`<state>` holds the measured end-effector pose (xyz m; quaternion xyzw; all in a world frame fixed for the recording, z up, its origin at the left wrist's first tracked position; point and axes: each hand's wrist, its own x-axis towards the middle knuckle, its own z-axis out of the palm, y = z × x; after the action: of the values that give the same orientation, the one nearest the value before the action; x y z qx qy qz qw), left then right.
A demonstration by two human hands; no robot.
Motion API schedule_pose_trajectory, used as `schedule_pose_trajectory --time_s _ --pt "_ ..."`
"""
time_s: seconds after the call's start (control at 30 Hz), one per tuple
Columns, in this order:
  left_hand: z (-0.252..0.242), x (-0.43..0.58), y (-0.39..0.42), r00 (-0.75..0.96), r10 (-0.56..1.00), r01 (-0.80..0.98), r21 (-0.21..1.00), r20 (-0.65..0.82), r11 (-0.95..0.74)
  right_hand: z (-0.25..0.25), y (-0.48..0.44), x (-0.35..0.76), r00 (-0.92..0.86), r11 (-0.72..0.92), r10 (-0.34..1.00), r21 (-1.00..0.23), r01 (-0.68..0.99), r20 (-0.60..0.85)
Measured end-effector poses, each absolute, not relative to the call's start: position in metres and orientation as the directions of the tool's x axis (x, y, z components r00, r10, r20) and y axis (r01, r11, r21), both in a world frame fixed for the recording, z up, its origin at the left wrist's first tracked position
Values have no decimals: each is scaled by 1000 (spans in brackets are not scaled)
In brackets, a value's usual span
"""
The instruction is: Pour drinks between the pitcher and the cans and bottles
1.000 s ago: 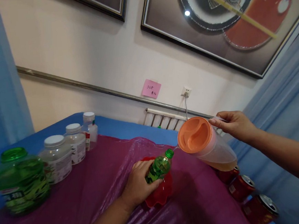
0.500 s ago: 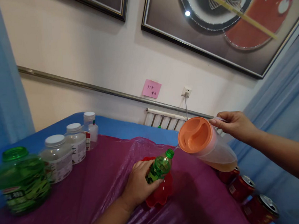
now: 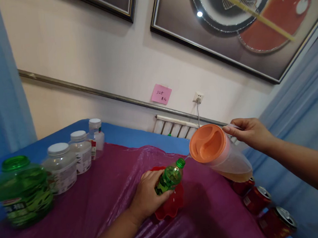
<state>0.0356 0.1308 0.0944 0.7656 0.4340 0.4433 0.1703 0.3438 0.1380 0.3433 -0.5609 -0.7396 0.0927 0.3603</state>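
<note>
Head view: the left hand (image 3: 148, 196) is clenched around the green bottle (image 3: 169, 177) and covers its lower half. The bottle leans toward the right and stands in a red bowl (image 3: 171, 206), which the hand partly hides. The bowl rests on a purple sheet (image 3: 99, 204) over the blue worktop (image 3: 138, 139). The right hand (image 3: 249, 132) grasps the pitcher (image 3: 222, 158) at its handle, which the fingers hide. The pitcher is tilted, its spout just beside the bottle mouth; any stream between them is too fine to make out. Red cans (image 3: 257, 198) lie below the pitcher, one partly hidden behind it. Lidded jars (image 3: 59, 167) stand at the left.
</note>
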Motion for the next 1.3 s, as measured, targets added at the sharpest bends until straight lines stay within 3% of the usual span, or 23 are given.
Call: schedule_pose_trajectory --time_s 0.9,1.3 --pt "92 36 132 231 810 515 638 540 -572 326 151 353 -124 346 906 -541 766 404" --pt "93 36 132 227 805 510 638 548 -578 309 158 352 -128 336 923 -598 728 363"
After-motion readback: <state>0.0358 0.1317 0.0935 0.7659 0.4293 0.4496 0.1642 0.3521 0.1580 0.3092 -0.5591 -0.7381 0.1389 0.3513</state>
